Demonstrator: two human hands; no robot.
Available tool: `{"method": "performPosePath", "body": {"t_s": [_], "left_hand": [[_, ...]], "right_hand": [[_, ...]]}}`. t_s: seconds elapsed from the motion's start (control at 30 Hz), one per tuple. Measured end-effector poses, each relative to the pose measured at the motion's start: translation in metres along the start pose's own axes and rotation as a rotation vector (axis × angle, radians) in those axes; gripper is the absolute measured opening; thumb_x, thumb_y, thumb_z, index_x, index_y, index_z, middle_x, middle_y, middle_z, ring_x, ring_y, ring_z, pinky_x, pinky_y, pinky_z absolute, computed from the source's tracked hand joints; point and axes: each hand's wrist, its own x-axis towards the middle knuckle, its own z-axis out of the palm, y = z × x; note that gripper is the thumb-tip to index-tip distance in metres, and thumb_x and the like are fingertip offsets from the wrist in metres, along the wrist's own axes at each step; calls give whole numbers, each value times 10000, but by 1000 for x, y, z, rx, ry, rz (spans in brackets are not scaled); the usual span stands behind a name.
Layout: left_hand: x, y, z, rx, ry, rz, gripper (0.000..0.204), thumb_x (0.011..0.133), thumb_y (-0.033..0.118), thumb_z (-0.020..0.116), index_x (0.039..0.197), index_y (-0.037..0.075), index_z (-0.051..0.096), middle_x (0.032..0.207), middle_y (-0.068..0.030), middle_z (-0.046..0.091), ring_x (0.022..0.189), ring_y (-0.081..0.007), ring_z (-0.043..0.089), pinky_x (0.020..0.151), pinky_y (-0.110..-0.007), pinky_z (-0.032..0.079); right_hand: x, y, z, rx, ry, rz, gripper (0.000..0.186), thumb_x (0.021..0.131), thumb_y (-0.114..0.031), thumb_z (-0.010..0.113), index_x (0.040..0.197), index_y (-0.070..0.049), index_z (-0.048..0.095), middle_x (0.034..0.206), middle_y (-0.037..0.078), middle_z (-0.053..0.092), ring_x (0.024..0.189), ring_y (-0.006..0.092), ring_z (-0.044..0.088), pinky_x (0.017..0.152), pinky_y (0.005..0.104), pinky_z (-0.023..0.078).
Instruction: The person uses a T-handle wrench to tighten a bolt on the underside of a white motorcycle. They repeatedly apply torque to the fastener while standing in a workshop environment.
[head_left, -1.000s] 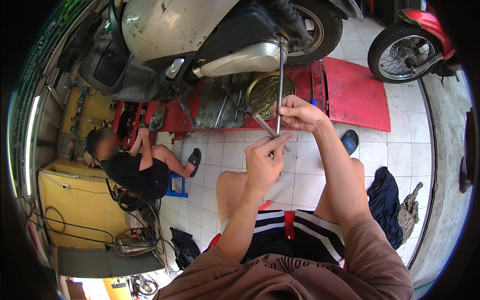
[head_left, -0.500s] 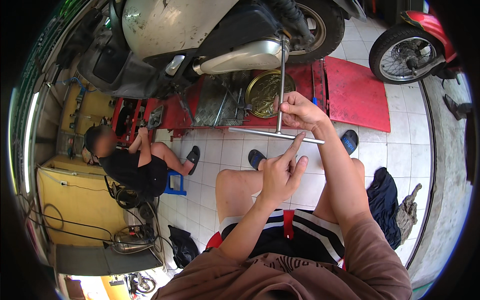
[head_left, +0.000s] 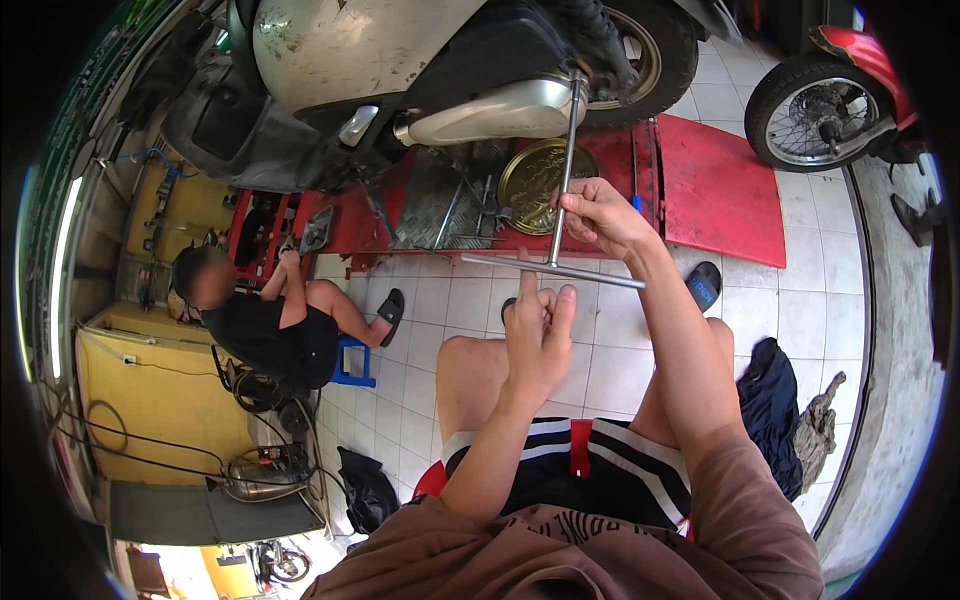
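Note:
A long steel T-handle wrench (head_left: 571, 140) reaches from the rear end of the scooter's silver engine cover (head_left: 490, 113) toward me. Its far tip meets the machine beside the rear wheel; the fitting it sits on is too small to make out. My right hand (head_left: 603, 218) is closed loosely round the shaft, a little short of the crossbar. Below the bar is my left hand (head_left: 540, 335), holding nothing, its index finger stretched up to the crossbar left of the shaft, thumb raised and other fingers partly curled.
The scooter (head_left: 350, 50) stands over a red platform (head_left: 715, 190), with a round golden tray (head_left: 510, 190) of small metal parts on it. To the left a person (head_left: 265, 330) sits on a blue stool (head_left: 355, 362). A red motorcycle's wheel (head_left: 815, 120) is at the right, dark cloth (head_left: 770, 415) on the tiles.
My left index finger has swept leftward along the crossbar, from right of the shaft to left of it. My right hand keeps hold of the shaft. The view has shifted slightly.

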Motion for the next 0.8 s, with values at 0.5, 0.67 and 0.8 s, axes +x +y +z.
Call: {"method": "performPosePath", "body": {"t_s": [0.5, 0.67, 0.8], "left_hand": [[-1, -21, -6, 405, -389, 16, 491, 962, 265, 499, 1313, -77, 470, 540, -124, 483, 474, -181, 513, 475, -325, 381], [2, -17, -2, 188, -280, -66, 584, 989, 458, 391, 1297, -31, 474, 649, -105, 556, 514, -181, 561, 485, -347, 437], [7, -7, 13, -733, -342, -397, 534, 980, 475, 418, 1293, 43, 446, 846, -54, 542, 640, -156, 560, 502, -293, 393]], "right_hand": [[4, -1, -7, 71, 62, -81, 206, 919, -197, 624, 936, 7, 595, 588, -19, 498, 447, 50, 376, 444, 207, 286], [-1, -8, -8, 62, 70, -88, 202, 924, -206, 617, 923, -5, 594, 580, -22, 490, 442, 51, 364, 444, 212, 283], [0, -5, -12, 69, 65, -102, 203, 917, -202, 624, 930, -1, 599, 584, -17, 499, 444, 49, 369, 442, 211, 286]]}}
